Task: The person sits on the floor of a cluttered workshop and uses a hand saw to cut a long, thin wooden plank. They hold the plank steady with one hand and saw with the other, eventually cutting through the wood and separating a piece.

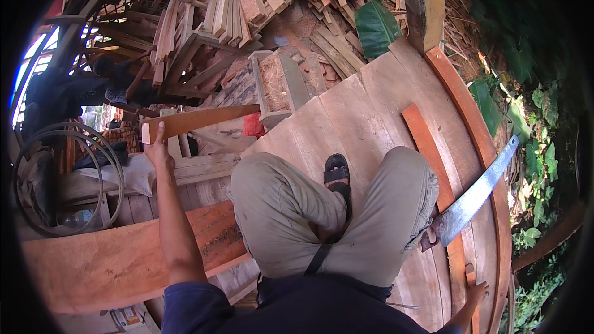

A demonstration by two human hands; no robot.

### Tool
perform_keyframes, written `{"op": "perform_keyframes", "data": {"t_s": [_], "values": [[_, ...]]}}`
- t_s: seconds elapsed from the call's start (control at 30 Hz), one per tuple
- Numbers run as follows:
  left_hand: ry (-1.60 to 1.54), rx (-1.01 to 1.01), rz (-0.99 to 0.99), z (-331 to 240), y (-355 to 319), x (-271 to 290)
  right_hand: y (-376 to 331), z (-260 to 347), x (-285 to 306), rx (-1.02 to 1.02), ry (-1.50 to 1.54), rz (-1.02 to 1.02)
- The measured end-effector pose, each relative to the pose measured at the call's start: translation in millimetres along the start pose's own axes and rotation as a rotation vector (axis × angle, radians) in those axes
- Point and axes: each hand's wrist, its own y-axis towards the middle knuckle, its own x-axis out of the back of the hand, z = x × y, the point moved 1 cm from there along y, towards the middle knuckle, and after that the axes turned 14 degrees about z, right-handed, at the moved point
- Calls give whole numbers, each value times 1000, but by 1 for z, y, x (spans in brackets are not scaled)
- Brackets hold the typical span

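My left hand (159,153) is closed on the near end of an orange-brown wooden board (204,120), thumb on its face. The board reaches right toward a wooden frame with shavings (273,80). At the lower right, my right hand (476,292) has its fingers around a narrow reddish wooden strip (475,318) by the curved edge. A handsaw (473,201) lies by my right knee, its dark handle (428,239) over a longer orange strip (427,133) and its blade pointing up and right across the curved rim.
I sit on a curved plank surface (346,111) edged by a reddish rim (479,127). A wide reddish plank (124,260) lies left, near hoops (102,176). Loose timber (232,12) is piled ahead. An upright post (427,6) stands ahead right; another person (124,80) is far left.
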Motion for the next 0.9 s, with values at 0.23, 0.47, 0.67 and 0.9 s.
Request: {"op": "perform_keyframes", "data": {"t_s": [0.23, 0.47, 0.67, 0.9], "values": [[248, -96, 86, -15, -22, -33, -118, 200, 179, 706, 459, -610], [487, -244, 185, -25, -26, -105, -351, 440, 319, 1488, 1111, -468], [704, -568, 139, -15, -31, -165, -521, 603, 329, 2011, 575, 168], [489, -496, 358, -10, -31, -206, -527, 694, 293, 2098, 868, 507]]}}
